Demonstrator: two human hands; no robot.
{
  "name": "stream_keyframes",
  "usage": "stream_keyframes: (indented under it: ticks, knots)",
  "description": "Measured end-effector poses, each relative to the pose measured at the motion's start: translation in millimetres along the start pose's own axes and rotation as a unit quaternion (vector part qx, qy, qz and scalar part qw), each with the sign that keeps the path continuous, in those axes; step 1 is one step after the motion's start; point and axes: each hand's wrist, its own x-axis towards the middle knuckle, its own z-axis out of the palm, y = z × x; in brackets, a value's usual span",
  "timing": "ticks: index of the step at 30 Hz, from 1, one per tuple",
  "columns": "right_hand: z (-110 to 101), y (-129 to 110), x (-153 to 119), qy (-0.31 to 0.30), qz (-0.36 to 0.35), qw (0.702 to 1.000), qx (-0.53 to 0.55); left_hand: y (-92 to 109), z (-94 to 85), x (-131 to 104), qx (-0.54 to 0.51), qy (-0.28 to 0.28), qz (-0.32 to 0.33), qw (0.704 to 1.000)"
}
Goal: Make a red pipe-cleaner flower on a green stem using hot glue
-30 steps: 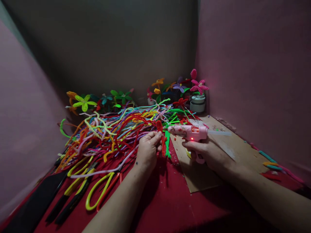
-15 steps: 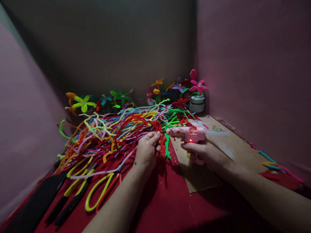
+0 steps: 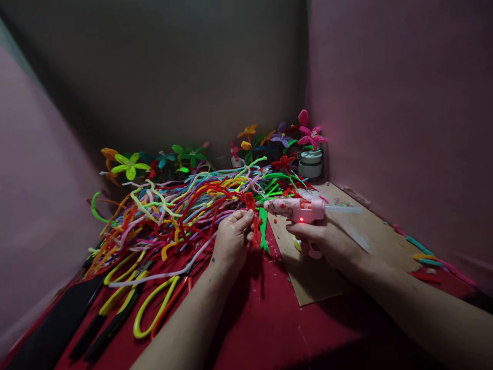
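Observation:
Between thumb and fingers, my left hand (image 3: pixel 233 237) pinches a red pipe-cleaner piece (image 3: pixel 250 200) with a looped top, held upright. My right hand (image 3: pixel 327 241) is wrapped round the handle of a pink glue gun (image 3: pixel 296 208). Its red light glows, and a clear glue stick (image 3: pixel 344 209) sticks out of the back. The gun's nozzle points left, close to the red piece; I cannot tell whether they touch. Just below the nozzle is a green pipe-cleaner piece (image 3: pixel 264 228). A large heap of coloured pipe cleaners (image 3: pixel 185 205) spreads behind and left of my left hand.
Pliers (image 3: pixel 119 303) and yellow-handled scissors (image 3: pixel 154 313) lie at the left on the red table cover (image 3: pixel 269 329). A cardboard sheet (image 3: pixel 319 282) lies under my right hand. Pipe-cleaner flowers (image 3: pixel 131 165) and a grey-white jar (image 3: pixel 310 163) stand along the back.
The whole view has shifted slightly. The glue gun's nozzle sits a little higher beside the red piece. Both hands keep the same hold.

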Motion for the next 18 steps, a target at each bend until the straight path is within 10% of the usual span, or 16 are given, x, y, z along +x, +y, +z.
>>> stream_keyframes:
  ticks: [18]
  knots:
    - [-6.3, 6.6, 0.6, 0.034, 0.029, 0.999, 0.011, -3.0, -0.1, 0.7, 0.017, -0.012, -0.004, 1.000]
